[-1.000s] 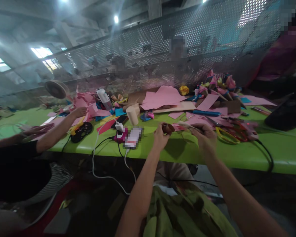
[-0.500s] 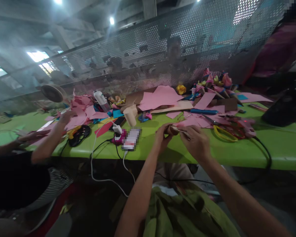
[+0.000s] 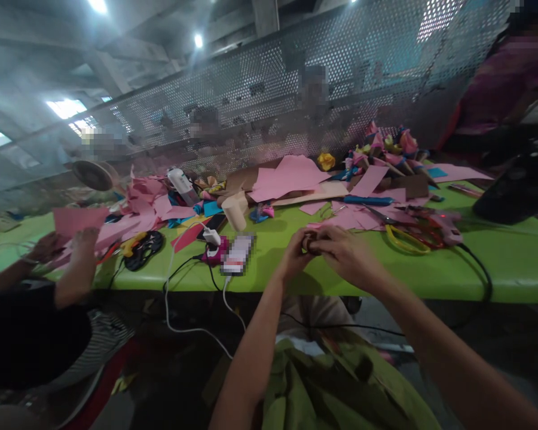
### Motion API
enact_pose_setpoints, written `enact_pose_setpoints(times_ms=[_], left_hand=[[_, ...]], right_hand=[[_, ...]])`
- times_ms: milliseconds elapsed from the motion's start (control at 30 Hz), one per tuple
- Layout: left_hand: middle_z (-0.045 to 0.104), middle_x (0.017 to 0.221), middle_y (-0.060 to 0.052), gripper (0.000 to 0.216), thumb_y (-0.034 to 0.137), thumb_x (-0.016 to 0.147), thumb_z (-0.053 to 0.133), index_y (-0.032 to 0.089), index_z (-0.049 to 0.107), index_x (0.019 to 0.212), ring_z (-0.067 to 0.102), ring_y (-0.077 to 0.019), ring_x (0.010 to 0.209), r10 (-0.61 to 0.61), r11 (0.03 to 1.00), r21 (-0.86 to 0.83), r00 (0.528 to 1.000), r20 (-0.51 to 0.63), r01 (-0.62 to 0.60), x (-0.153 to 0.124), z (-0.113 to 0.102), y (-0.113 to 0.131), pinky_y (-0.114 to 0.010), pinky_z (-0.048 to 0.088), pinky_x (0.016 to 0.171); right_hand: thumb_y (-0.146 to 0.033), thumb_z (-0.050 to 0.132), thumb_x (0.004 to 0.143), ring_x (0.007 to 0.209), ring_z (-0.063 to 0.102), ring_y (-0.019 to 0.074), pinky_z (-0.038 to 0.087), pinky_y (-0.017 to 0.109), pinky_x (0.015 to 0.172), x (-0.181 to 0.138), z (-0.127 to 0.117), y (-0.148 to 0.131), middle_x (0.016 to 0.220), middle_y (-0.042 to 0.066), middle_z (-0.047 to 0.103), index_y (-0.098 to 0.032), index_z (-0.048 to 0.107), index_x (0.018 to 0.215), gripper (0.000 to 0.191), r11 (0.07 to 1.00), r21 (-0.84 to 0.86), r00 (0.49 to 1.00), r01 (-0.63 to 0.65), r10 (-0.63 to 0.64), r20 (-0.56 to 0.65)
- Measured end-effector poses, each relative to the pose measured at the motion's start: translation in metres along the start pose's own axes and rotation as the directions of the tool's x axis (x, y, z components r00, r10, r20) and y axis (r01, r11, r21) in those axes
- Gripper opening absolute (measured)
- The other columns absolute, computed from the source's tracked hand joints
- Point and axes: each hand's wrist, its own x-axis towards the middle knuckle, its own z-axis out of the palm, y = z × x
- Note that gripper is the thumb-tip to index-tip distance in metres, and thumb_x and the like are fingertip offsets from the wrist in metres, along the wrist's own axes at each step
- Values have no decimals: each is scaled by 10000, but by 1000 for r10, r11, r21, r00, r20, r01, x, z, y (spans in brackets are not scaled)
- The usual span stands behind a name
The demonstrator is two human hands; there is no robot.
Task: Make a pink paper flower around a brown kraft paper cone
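Note:
Close in front of me, above the near edge of the table, my left hand curls round a small brown roll that looks like coiled paper or card. My right hand is closed against the roll's right side, its fingertips pinching it. Fingers cover much of the roll, so its full shape is hidden. Pink paper pieces lie just beyond my hands. To the right are yellow-handled scissors and a pink glue gun.
A phone on a white cable, a magenta socket block and a beige paper cup stand left of my hands. Paper flowers pile up behind. A dark bottle is far right. At left, a co-worker's hands hold pink paper.
My right hand has closed in on the roll, and the pale strip it held out is no longer visible. The co-worker at left has lifted a pink sheet.

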Motion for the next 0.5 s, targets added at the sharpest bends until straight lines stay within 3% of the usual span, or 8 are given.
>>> enact_pose_setpoints(times_ms=[133,267,400,500], left_hand=[[609,1080,-52,404,294,781,745,194,541,1115,588,-197,992,-46,996,-72,998,53,50,1,3,-4,-331,472,904],[600,1006,-40,372,236,760,747,189,540,1065,577,-194,946,-51,996,-65,996,71,56,2,4,-3,-327,476,868],[606,1011,-39,345,225,765,741,199,543,1046,579,-193,937,-58,997,-39,997,44,60,3,5,-1,-324,469,856],[618,1040,-49,340,241,775,739,201,548,1053,585,-202,966,-73,997,-4,997,9,73,3,5,1,-337,461,886]], right_hand=[[-59,567,839,1057,556,286,440,407,856,2,-7,1,1065,93,664,-274,776,934,315,986,-162,999,38,-32,40],[-72,591,834,999,564,268,424,389,825,6,-3,4,992,80,664,-267,753,852,253,989,-149,1000,-9,8,-7],[-105,626,811,959,592,272,443,378,793,7,5,2,1013,91,670,-226,696,945,194,958,-228,975,-171,132,-178],[-149,651,818,920,594,285,442,378,756,5,11,-1,987,104,660,-211,678,964,161,915,-315,940,-251,153,-305]])
